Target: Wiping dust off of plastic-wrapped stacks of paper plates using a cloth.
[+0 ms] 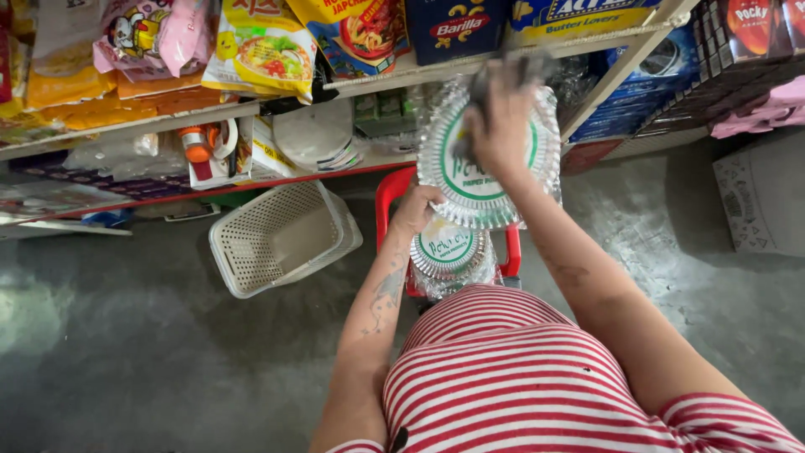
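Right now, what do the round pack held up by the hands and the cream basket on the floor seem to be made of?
Round pack of plates: probably paper plates with shiny silvery rims, in clear glossy plastic wrap that glints. Cream lattice basket: likely moulded matte plastic, with regular holes.

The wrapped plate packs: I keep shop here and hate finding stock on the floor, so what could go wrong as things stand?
1. The left hand steadies the upper plate pack only at its lower edge while the right hand presses a grey cloth on it; it might slip.
2. The lower plate pack rests loose on the red stool and could slide to the concrete floor.
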